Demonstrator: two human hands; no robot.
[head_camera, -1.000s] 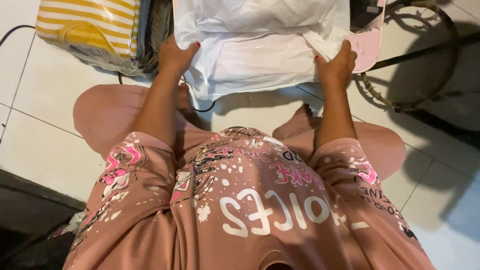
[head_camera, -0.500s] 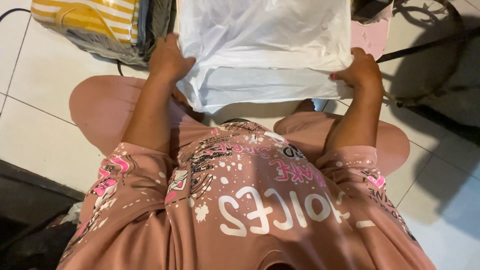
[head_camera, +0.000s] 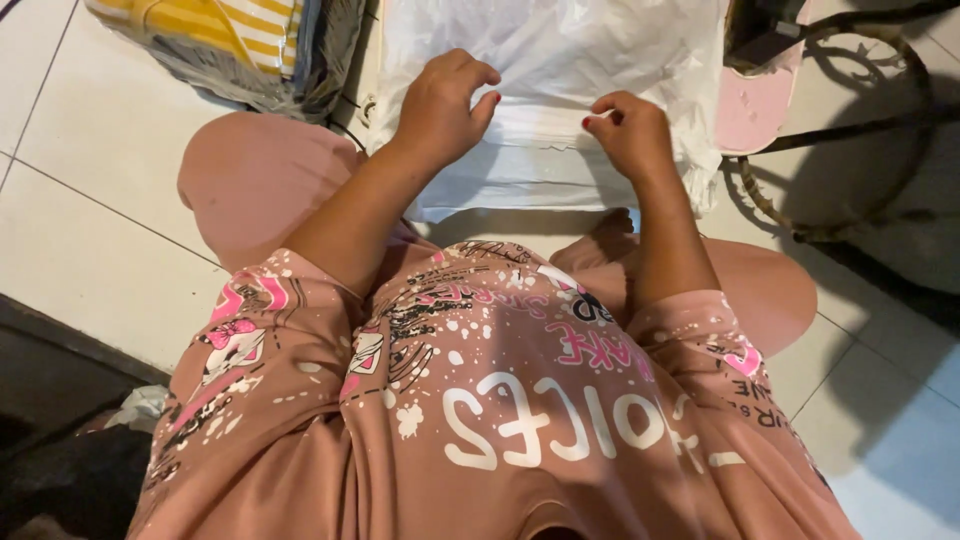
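View from above of a seated person in a pink printed shirt (head_camera: 520, 400), knees spread, on a pale tiled floor (head_camera: 110, 190). The shirt fills the lower half of the picture and hides the lap and most of the legs; only the two knees show at either side.

Just past the knees, on the floor, lies a white plastic bag (head_camera: 545, 60) with a folded white cloth (head_camera: 530, 165) at its near end. The bag's far end is cut off by the top edge, so its full length cannot be seen. Whether the cloth lies inside the bag or on top of it is hard to make out, since white sits on white.

The left hand (head_camera: 440, 105) rests on the bag and cloth, fingers curled down and pinching the material near the fold. The right hand (head_camera: 630, 135) lies just beside it, near the cloth's right part, fingers also curled and pinching a ridge of white material; red nail polish shows on both. What lies under the palms is hidden.

At top left, a yellow and white striped bundle (head_camera: 215, 25) in clear wrap is cut off by the edge, with a dark cable near it. At top right, a pink flat thing (head_camera: 755, 110) peeks out from beside the bag, partly covered. Beyond it stands a dark curved metal frame (head_camera: 850, 150), only partly in view, in shadow. The lower left corner is dark and unclear.
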